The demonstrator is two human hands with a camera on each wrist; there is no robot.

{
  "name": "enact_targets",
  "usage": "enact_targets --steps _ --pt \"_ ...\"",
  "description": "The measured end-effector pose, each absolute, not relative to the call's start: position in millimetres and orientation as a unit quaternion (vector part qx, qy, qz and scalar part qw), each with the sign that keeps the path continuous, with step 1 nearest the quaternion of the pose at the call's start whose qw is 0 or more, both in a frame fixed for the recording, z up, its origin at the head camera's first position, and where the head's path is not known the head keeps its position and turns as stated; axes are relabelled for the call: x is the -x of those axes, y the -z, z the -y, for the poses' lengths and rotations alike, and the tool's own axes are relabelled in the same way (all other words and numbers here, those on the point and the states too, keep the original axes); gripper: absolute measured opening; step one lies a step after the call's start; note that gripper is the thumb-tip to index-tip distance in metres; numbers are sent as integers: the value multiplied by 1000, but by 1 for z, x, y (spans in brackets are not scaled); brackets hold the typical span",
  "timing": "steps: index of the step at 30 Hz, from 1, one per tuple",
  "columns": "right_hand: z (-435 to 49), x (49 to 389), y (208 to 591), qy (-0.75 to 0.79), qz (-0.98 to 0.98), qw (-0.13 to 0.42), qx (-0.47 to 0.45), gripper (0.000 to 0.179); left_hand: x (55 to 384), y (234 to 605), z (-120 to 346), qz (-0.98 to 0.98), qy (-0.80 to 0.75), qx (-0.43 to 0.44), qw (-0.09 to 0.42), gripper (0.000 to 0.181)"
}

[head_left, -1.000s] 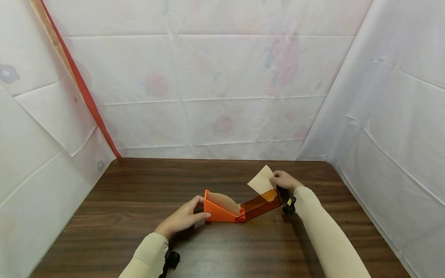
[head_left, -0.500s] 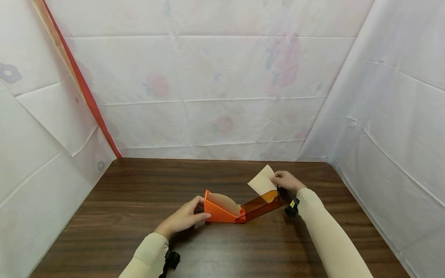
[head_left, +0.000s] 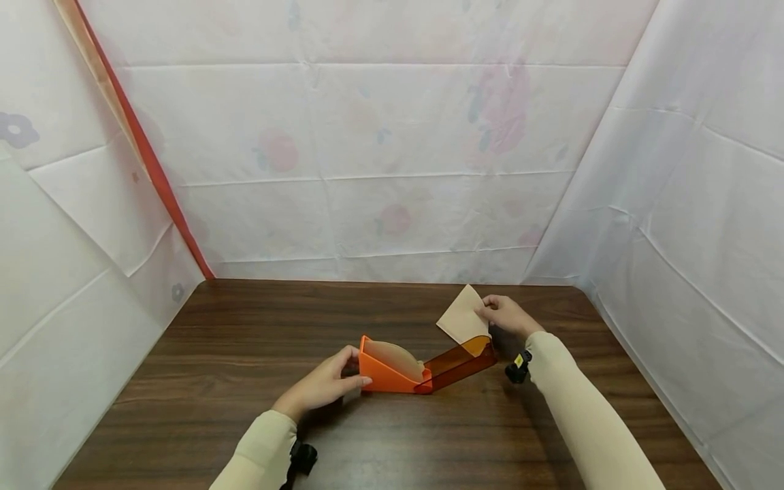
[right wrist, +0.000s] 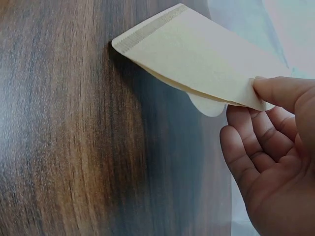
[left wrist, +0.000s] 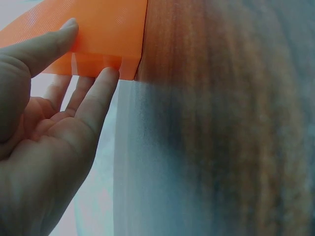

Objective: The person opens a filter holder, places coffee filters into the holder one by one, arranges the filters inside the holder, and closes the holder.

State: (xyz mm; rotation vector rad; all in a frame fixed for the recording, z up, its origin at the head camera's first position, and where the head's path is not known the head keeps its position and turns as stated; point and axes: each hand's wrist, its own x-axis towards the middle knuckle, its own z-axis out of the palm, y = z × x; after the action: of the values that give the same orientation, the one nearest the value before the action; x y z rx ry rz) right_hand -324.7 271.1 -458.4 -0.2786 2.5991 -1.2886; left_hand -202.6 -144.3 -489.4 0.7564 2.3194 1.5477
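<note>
An orange filter holder (head_left: 388, 373) stands on the table with its see-through amber lid (head_left: 459, 364) swung open to the right. Tan coffee filters (head_left: 392, 354) sit inside it. My left hand (head_left: 324, 381) grips the holder's tall left end; in the left wrist view the thumb lies on the orange side wall (left wrist: 108, 27) and the fingertips touch the end face. Behind the lid, my right hand (head_left: 505, 315) pinches a single paper coffee filter (right wrist: 197, 59) by one edge, between thumb and fingers. That filter has a crimped seam and a small rounded tab, and hangs above the table.
The dark wood-grain table (head_left: 392, 442) reaches back to a pale printed cloth (head_left: 392, 136). Cloth also hangs along the left and right sides. A red strip (head_left: 153, 163) runs down the left back corner.
My right hand has lifted slightly with the coffee filter, which now stands a little higher behind the lid. The left hand and the holder stay where they were.
</note>
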Motion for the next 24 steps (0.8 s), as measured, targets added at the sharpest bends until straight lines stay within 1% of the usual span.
enact_targets --steps 12,19,24 --pt "-267 317 445 424 -894 85 119 27 202 489 144 -791 -537 -261 129 32" --pt "-266 313 438 424 -892 82 132 27 201 488 144 -792 -536 -261 131 33" --pt "-263 309 432 415 -895 58 153 25 201 487 144 -793 -535 -261 132 33"
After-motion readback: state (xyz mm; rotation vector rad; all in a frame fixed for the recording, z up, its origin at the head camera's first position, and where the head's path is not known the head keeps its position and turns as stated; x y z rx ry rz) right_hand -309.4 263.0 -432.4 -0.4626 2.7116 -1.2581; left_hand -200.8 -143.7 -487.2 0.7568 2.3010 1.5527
